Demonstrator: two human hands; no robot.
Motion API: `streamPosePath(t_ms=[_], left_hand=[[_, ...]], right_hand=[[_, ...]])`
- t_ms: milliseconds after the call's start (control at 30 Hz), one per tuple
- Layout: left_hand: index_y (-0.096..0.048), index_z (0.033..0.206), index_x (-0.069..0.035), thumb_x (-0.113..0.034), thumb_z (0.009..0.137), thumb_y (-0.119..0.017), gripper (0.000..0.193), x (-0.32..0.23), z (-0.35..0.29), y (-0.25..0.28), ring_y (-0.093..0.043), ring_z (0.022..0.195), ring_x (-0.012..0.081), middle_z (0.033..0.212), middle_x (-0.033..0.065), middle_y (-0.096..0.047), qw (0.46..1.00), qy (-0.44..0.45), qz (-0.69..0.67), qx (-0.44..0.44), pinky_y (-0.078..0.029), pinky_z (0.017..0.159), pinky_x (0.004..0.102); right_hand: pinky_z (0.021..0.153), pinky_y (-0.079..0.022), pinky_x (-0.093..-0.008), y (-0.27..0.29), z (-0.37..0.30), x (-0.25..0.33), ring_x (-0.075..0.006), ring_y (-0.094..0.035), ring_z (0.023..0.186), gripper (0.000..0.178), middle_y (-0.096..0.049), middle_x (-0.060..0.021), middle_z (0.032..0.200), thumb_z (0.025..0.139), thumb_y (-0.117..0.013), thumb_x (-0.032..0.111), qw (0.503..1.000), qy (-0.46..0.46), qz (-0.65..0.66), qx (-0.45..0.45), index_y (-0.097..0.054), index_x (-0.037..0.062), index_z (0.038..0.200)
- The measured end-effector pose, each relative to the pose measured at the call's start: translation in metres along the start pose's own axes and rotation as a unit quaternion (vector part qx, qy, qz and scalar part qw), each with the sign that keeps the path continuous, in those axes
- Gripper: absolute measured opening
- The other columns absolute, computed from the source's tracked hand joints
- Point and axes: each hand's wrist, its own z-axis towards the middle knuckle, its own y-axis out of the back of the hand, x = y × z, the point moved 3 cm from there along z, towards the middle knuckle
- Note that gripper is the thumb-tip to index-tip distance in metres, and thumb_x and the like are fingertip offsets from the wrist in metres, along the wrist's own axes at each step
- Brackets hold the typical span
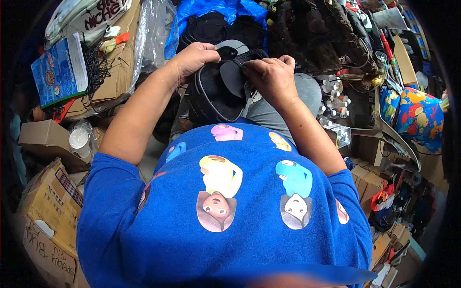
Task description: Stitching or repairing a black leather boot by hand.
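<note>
Apparently, I'm mid-fitting a black, rounded, bag-like piece (pixel 206 103).
My left hand (pixel 194 61) pinches its glossy black tab (pixel 226 52); my right hand (pixel 274 79) is closed, hold unclear; next probably needs steady alignment.

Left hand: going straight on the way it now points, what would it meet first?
The left hand would probably meet the black, rounded, leather-looking flap first, which it already seems to touch; depth beyond that is unclear.

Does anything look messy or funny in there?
Yes: at the upper left, the black cord beside the blue book lies in a loose tangle instead of a neat coil.
</note>
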Motion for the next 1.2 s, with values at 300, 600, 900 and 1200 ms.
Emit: streamPosePath(t_ms=[300, 600, 900, 1200], left_hand=[[-0.066, 0.079, -0.003, -0.012, 0.078, -0.061, 0.010, 0.000, 0.002, 0.001, -0.056, 0.061, 0.0082, 0.071, 0.0009, -0.062, 0.999, -0.014, 0.034, 0.001, -0.047, 0.058, 0.0221], [-0.066, 0.080, -0.002, -0.012, 0.077, -0.061, 0.011, -0.001, 0.002, 0.001, -0.056, 0.063, 0.0087, 0.072, 0.0008, -0.062, 0.999, -0.020, 0.050, -0.002, -0.046, 0.060, 0.0223], [-0.066, 0.094, 0.004, -0.010, 0.079, -0.061, 0.022, -0.010, -0.003, -0.012, -0.057, 0.073, 0.0097, 0.079, 0.0027, -0.063, 0.968, -0.075, 0.239, -0.026, -0.047, 0.068, 0.0252], [-0.069, 0.088, 0.003, -0.014, 0.069, -0.068, 0.025, -0.014, -0.012, -0.014, -0.059, 0.071, 0.0121, 0.076, 0.0058, -0.065, 0.973, -0.116, 0.190, -0.054, -0.048, 0.068, 0.0256]], right_hand=[[0.081, -0.035, -0.0376, 0.002, 0.004, 0.003, -0.0160, -0.064, 0.075, 0.009, -0.067, 0.0025, 0.074, 0.078, -0.071, 0.024, 1.000, -0.005, -0.018, 0.024, -0.074, 0.0219, 0.087], [0.080, -0.034, -0.0383, 0.006, 0.008, 0.006, -0.0165, -0.063, 0.075, 0.009, -0.065, 0.0022, 0.073, 0.079, -0.071, 0.025, 0.999, -0.009, -0.021, 0.047, -0.074, 0.0222, 0.087], [0.081, -0.037, -0.0437, 0.007, 0.021, 0.020, -0.0213, -0.066, 0.078, 0.010, -0.067, -0.0031, 0.074, 0.077, -0.059, 0.015, 0.984, 0.055, -0.122, 0.120, -0.068, 0.0168, 0.074], [0.081, -0.035, -0.0421, -0.015, 0.002, 0.004, -0.0238, -0.064, 0.074, 0.007, -0.068, -0.0044, 0.075, 0.077, -0.065, 0.021, 0.997, -0.041, 0.051, 0.051, -0.068, 0.0192, 0.083]])
